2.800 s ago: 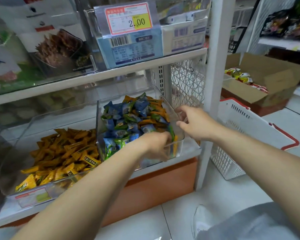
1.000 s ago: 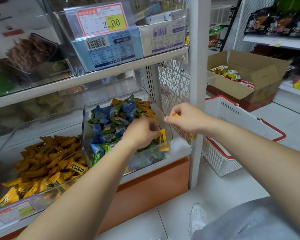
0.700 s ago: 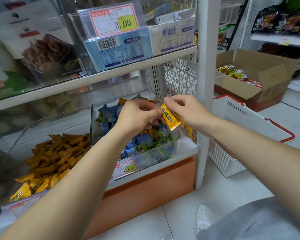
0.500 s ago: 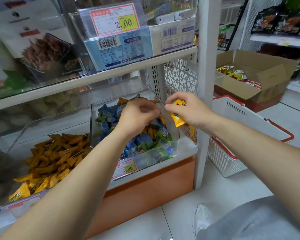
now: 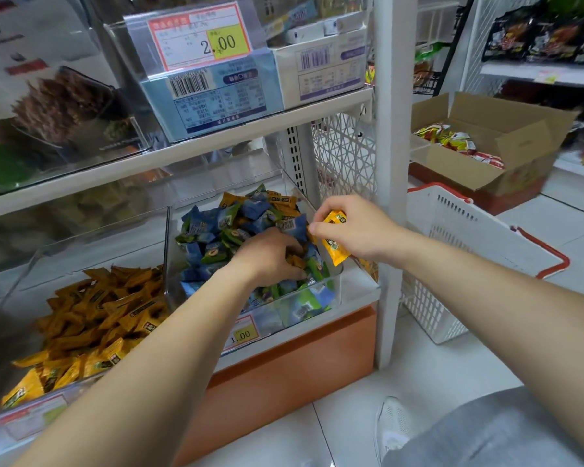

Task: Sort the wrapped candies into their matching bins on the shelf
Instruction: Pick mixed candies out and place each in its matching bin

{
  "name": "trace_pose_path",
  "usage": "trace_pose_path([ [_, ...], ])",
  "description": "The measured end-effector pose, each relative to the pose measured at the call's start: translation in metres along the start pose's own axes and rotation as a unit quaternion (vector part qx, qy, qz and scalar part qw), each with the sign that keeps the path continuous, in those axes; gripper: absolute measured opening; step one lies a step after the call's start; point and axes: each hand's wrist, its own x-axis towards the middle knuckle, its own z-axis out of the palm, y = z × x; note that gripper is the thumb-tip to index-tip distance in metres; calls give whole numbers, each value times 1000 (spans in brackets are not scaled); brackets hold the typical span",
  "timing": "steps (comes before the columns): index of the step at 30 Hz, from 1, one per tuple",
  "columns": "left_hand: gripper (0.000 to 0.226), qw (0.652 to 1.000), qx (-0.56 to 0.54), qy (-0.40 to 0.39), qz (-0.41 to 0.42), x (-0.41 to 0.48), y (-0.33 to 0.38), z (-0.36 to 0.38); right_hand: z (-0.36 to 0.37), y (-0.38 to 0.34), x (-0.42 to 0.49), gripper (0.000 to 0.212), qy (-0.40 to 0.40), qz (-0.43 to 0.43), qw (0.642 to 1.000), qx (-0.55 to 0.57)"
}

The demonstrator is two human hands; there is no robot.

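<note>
Shelving unit, white, in tiers; the lower tier carries two clear bins side by side.

Orange-candy bin, on the person's left: holds only orange-yellow wrapped pieces, heaped toward its front.

Mixed bin, on the person's right and touching the first along a shared wall: mostly blue and green candies, with stray orange candies showing at the back. A price tag sits on its front.

White basket with a red handle: on the floor, right of the shelf post, outside the shelf.

Left hand: down in the mixed bin, fingers curled into the pile, an orange wrapper showing at the fingertips. Whether it has hold of a piece cannot be told.

Right hand: raised over the right edge of the mixed bin, thumb and fingers pinching a yellow candy.

Yellow candy: hangs below the pinch, long axis near upright, lower end tilted toward the bin's right wall; a second yellow piece may sit above it in the same grip.

Governing relation, as a judgement: the matching bin lies to the left of the held piece, across the full width of the mixed bin and the left forearm. The left hand is the nearer to it, so delivery by the right hand likely means reaching across that arm.
</note>
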Motion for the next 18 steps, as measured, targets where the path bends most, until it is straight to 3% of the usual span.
trace_pose_path([
  [4,37,1000,28,6,-8,3,6,3,-1,1,1,12,4,-4,1000,-8],
  [13,17,990,-131,-31,-29,-3,-1,0,1,2,2,10,4,-4,1000,-14],
  [16,12,978,-204,34,-31,-8,-5,-4,0,3,5,11,3,-7,1000,-13],
  [18,9,949,-293,105,-57,-13,-7,-8,-2,4,6,11,4,-4,1000,-9],
])
